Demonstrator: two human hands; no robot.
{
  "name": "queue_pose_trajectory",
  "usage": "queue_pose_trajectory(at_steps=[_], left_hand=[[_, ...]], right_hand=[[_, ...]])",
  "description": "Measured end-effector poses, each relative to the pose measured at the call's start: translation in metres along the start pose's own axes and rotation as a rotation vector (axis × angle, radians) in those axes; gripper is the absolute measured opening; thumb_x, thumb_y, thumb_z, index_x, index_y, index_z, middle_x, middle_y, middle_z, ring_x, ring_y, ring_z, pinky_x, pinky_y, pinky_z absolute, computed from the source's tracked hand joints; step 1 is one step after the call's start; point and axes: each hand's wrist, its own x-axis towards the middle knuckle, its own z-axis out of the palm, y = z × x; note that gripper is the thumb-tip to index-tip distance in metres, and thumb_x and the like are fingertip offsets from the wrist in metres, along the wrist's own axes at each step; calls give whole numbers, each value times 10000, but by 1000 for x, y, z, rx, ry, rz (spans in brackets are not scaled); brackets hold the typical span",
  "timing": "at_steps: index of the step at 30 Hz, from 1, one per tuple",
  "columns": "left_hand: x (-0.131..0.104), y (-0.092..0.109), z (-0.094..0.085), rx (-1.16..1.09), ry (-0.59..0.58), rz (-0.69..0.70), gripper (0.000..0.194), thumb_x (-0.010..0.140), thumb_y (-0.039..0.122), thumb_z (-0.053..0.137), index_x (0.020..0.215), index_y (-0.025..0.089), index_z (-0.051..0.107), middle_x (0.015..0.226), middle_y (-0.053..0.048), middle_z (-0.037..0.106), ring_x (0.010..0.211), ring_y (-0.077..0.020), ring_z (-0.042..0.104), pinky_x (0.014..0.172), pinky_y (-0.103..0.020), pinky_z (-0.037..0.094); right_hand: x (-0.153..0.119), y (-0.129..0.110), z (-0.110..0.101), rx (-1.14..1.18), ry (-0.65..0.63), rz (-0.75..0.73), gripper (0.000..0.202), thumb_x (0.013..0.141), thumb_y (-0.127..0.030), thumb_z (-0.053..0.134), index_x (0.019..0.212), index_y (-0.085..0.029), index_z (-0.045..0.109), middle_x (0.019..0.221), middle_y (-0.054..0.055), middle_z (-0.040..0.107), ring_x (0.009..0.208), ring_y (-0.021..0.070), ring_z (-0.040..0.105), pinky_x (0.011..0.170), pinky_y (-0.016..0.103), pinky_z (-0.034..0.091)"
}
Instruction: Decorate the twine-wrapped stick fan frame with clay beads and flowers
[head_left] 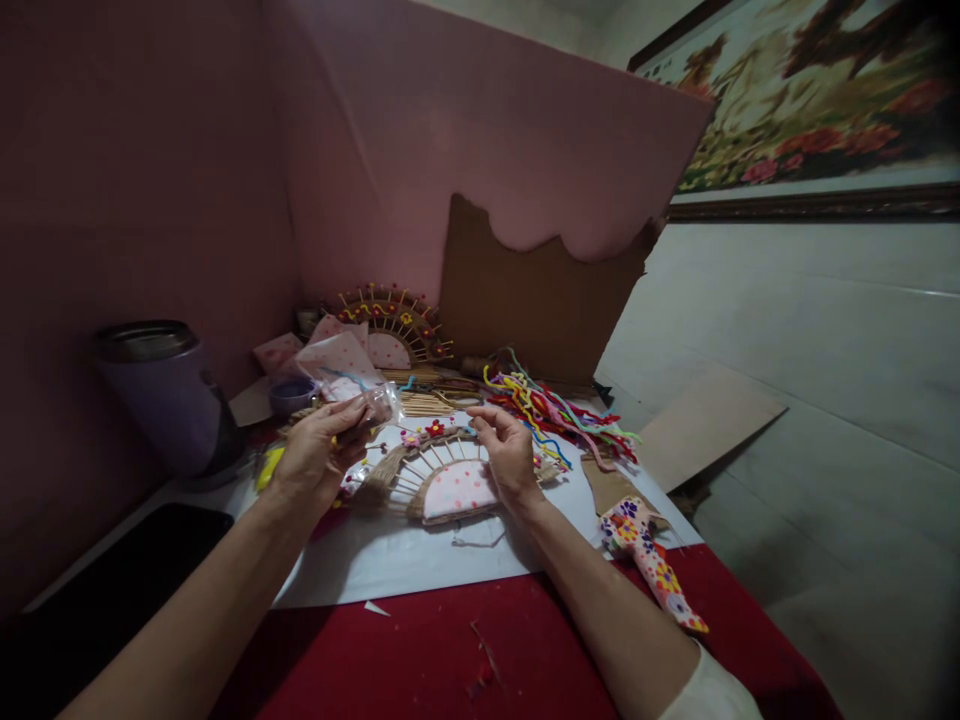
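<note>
My left hand (319, 455) is closed around a small clear plastic packet (384, 403), raised over the left side of a fan-shaped craft piece. My right hand (508, 450) has its thumb and fingertips pinched together above the right part of that piece; what they hold, if anything, is too small to make out. The fan-shaped piece (457, 488) lies on white paper (390, 565). It has a pink dotted half-round centre, thin sticks spreading outward, brown twine, and small red and pink flowers along its upper edge.
A purple tumbler (169, 400) stands at the left, behind a dark flat object (142, 560). Another decorated fan (390, 325) leans at the back near brown cardboard (532, 300). Colourful yarn strands (555, 410) lie at the right, with a floral fabric piece (652, 560) nearer the edge.
</note>
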Motion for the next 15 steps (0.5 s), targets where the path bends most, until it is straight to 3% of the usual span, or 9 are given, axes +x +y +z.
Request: queue_pose_trajectory(at_steps=[3,9,15], left_hand=[[1,-1,-1,3,7,3,43,697,100,642,732,122,653,593,-5,663,449,-71,586,400,-134,440],[0,-1,1,22,-10,8,65,670,116,662,733,130,659,597,8,657,428,-64,560,366,-133,405],[-3,0,2,10,-30,6,61,661,127,666,719,126,647,591,7,644,438,-65,554,374,-136,399]], right_hand=[[-2,0,3,-19,-44,8,193,708,-285,602,854,-166,645,824,31,651,727,144,565,625,255,432],[4,-6,18,-113,-210,15,170,720,-327,611,700,-159,592,630,-4,597,586,120,539,572,243,436],[10,-12,42,-292,-348,-33,44,674,-154,628,700,-168,595,659,-26,602,610,108,543,597,222,431]])
